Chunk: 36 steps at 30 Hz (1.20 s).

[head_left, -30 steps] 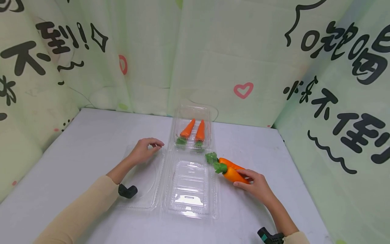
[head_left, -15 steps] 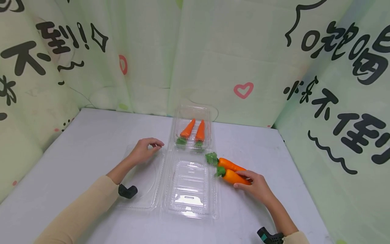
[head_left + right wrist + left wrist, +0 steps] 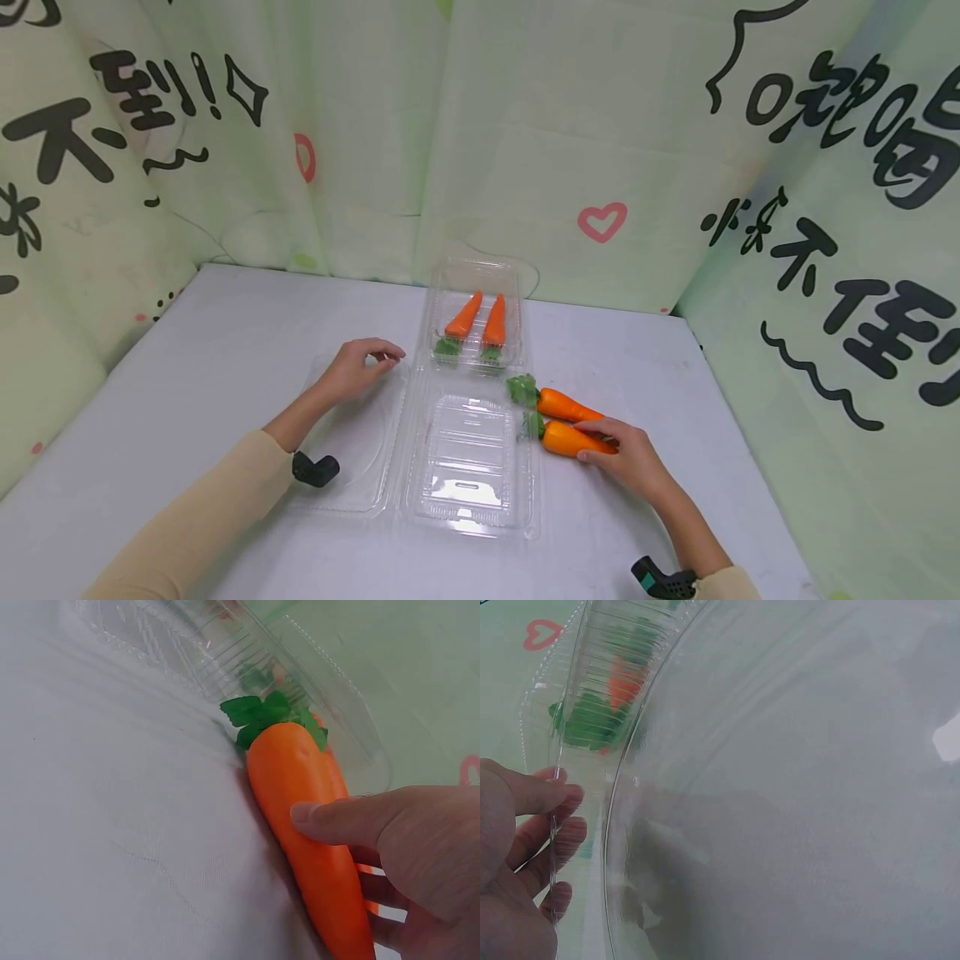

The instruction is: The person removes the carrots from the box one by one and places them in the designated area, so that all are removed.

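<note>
My right hand (image 3: pixel 633 454) grips an orange toy carrot (image 3: pixel 567 439) near its tip, thumb on one side and fingers on the other. This carrot (image 3: pixel 296 795) lies on the white table with its green leaves against the clear plastic tray's edge. A second carrot (image 3: pixel 567 406) lies just behind it, mostly hidden in the right wrist view. My left hand (image 3: pixel 356 369) pinches the rim of a clear plastic lid (image 3: pixel 780 787) to the left of the clear tray (image 3: pixel 467 458). Fingers and thumb (image 3: pixel 544 796) show on both sides of that thin rim.
Behind the clear tray stands another clear plastic box (image 3: pixel 480 271) holding two carrots (image 3: pixel 462 315), leaves toward me. The white table (image 3: pixel 615 358) meets patterned pale green curtains (image 3: pixel 525 150) at the back and sides. A black wrist camera (image 3: pixel 315 470) sits on the left arm.
The carrot in my right hand has turned and come down slightly, leaves toward the front, and now lies alongside the second carrot. My left hand stays where it was.
</note>
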Motion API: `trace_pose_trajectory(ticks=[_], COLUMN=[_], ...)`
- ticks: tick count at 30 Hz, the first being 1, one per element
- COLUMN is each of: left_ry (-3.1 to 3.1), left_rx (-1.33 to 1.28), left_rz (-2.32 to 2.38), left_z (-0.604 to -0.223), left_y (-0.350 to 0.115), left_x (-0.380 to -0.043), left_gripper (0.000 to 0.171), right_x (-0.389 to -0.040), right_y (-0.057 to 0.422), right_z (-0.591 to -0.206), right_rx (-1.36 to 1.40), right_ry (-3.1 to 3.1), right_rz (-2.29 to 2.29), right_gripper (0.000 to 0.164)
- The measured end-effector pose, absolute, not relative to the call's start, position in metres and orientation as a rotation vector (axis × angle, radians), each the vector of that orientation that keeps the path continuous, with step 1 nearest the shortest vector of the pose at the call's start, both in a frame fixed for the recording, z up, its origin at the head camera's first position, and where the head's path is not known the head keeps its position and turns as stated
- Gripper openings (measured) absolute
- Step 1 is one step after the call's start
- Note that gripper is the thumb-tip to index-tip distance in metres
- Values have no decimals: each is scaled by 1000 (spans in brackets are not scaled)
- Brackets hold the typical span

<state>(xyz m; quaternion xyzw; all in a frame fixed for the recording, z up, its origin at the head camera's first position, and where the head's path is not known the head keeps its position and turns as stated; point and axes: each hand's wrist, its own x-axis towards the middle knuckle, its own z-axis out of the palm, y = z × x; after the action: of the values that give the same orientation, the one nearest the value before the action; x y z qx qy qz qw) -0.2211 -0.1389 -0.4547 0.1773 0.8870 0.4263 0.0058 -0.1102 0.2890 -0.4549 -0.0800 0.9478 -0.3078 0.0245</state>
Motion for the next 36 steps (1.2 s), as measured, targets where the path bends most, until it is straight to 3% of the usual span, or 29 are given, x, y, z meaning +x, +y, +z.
trace_pose_trajectory(ticks=[21,36], left_ry=[2828,2814], left_rx=[503,545], left_rz=[1338,1352], left_z=[-450,-441], left_y=[-139,-137], left_x=[-221,-221], left_gripper=[23,46], right_x=[-122,-138], right_y=[280,269], right_z=[-439,-429], right_rx=[-329,-316], right_ry=[2903,2875], right_rz=[-1063,-1080], right_gripper=[34,41])
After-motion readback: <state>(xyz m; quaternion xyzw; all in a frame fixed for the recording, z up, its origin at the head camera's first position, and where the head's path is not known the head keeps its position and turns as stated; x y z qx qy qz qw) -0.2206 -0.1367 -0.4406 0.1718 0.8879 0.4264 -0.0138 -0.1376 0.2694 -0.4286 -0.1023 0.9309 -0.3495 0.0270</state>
